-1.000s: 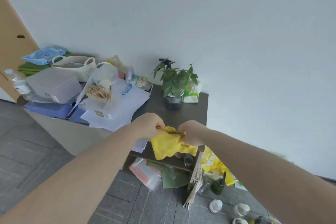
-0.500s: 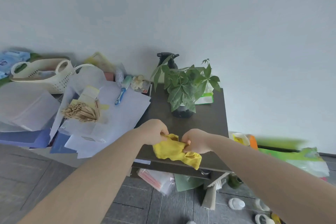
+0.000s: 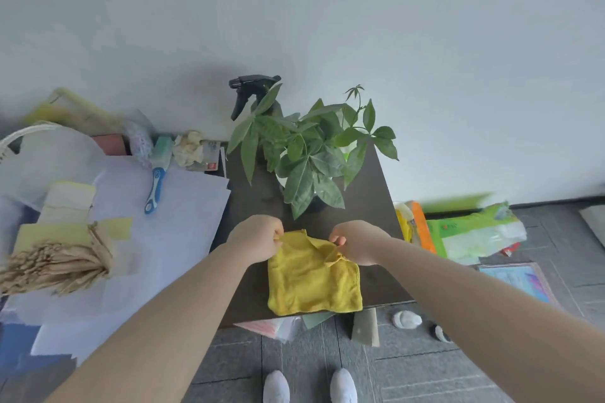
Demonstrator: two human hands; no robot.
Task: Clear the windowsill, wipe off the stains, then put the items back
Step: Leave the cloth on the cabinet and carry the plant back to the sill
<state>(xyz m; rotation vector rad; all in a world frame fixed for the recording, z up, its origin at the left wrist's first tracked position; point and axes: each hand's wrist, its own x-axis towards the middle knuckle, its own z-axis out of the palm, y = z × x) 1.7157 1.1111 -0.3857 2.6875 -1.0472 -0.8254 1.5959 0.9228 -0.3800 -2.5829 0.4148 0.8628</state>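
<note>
A yellow cloth (image 3: 314,278) lies mostly flat on the near part of a dark tabletop (image 3: 258,193). My left hand (image 3: 258,237) pinches its far left corner. My right hand (image 3: 355,240) pinches its far right corner, where the cloth is still folded over. Just behind the cloth stands a potted green plant (image 3: 307,154) in a dark pot. A black spray bottle (image 3: 250,91) stands behind the plant, against the white wall.
White paper sheets (image 3: 157,239) cover the surface to the left, with a blue-handled tool (image 3: 155,188), a crumpled tissue (image 3: 190,147) and a bundle of brown sticks (image 3: 55,263). Green and orange packs (image 3: 471,232) lie on the grey floor at right. My white shoes (image 3: 309,386) show below.
The view has moved closer and above the dark table. The yellow cloth, bunched between both hands before, now lies spread out on the tabletop with my hands farther apart.
</note>
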